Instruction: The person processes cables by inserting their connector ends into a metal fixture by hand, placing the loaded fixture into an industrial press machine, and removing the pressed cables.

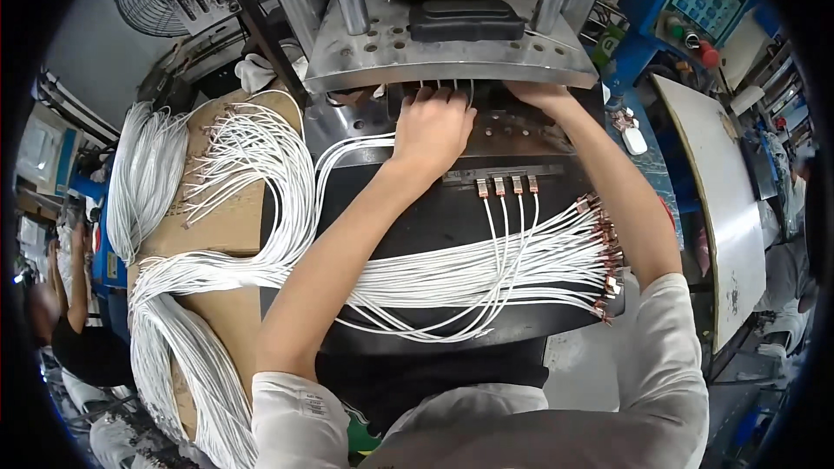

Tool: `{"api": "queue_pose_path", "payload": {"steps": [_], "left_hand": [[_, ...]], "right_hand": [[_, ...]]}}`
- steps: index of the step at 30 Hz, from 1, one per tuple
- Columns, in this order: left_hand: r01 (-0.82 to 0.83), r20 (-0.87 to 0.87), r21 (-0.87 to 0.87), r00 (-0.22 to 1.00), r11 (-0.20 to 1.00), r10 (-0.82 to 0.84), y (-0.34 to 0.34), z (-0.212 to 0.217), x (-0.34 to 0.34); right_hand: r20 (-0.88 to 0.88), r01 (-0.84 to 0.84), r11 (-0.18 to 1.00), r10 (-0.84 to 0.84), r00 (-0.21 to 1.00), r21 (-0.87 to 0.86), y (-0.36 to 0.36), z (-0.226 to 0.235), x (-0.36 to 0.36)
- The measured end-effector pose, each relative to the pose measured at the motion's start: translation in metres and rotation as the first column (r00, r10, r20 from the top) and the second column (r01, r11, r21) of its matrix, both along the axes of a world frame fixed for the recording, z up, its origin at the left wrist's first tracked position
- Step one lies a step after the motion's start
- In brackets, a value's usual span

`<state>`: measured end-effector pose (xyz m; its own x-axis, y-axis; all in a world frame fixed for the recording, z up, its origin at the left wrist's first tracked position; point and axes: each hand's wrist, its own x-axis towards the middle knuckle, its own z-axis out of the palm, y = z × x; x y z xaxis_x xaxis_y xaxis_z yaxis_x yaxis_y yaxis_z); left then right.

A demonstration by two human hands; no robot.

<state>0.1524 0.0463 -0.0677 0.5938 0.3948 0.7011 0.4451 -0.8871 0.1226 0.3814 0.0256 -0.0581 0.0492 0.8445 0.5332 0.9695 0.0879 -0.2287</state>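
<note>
My left hand [432,128] reaches to the front edge of the press's upper metal plate [452,66], fingers bent over several white cables [356,144]. These come in from the left, pass beneath the hand, and show again just past its fingers; the fingertips are partly hidden. Farther right, my right hand [537,95] is under the same plate, its fingers out of sight. Below my left hand, a small row of metal-ended connectors [499,187] sits in a dark holder [460,177], their white cables trailing toward me.
A thick bundle of white cables [417,276] with copper-coloured ends crosses the black work surface [391,217]. More cable bundles [148,178] lie on cardboard [221,230] at left. A blue control box [695,0] with a red button stands at right. Another person's arm [78,278] shows far left.
</note>
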Motion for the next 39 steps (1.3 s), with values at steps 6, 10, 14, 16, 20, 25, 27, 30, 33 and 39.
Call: {"api": "queue_pose_path", "payload": {"steps": [6,10,14,16,20,25,27,30,33,39], "left_hand": [[0.368,0.089,-0.191,0.930,0.910,-0.357,-0.099,0.063,-0.106],[-0.172,0.209,-0.694,0.881,0.699,0.425,-0.004,0.066,-0.223],[-0.289,0.135,-0.124,0.943,0.949,0.305,-0.038,0.069,-0.178],[-0.075,-0.019,-0.249,0.997,0.966,0.072,-0.094,0.074,-0.129],[-0.008,-0.229,-0.314,0.971,0.949,-0.068,-0.133,0.064,-0.151],[0.260,-0.134,-0.321,0.940,0.911,-0.315,-0.162,0.043,-0.061],[0.227,-0.192,-0.368,0.931,0.902,-0.312,-0.163,0.037,-0.045],[0.122,-0.320,-0.444,0.904,0.888,-0.285,-0.159,0.032,-0.034],[0.043,-0.314,-0.295,0.939,0.954,-0.139,-0.152,0.030,-0.025],[0.138,-0.195,-0.390,0.954,0.911,-0.228,-0.115,0.034,-0.035]], "right_hand": [[-0.077,0.037,0.999,-0.039,0.996,-0.025,-0.098,0.019,-0.028],[0.072,0.010,0.985,0.002,0.997,-0.170,-0.130,0.031,-0.025],[-0.224,-0.164,0.939,0.097,0.970,-0.303,-0.110,0.043,-0.044],[-0.407,-0.263,0.907,0.116,0.906,-0.328,-0.120,0.059,-0.048],[-0.502,-0.401,0.599,-0.002,0.865,-0.693,-0.159,0.091,-0.024],[-0.031,-0.195,0.894,0.199,0.979,-0.403,-0.176,0.049,-0.019],[0.107,-0.116,0.869,0.190,0.976,-0.481,-0.173,0.040,-0.030],[-0.234,-0.251,0.829,0.150,0.961,-0.500,-0.165,0.038,-0.045],[-0.506,-0.370,0.784,0.084,0.859,-0.498,-0.146,0.038,-0.041],[-0.600,-0.161,0.955,-0.021,0.800,-0.248,-0.062,0.034,-0.034]]}}
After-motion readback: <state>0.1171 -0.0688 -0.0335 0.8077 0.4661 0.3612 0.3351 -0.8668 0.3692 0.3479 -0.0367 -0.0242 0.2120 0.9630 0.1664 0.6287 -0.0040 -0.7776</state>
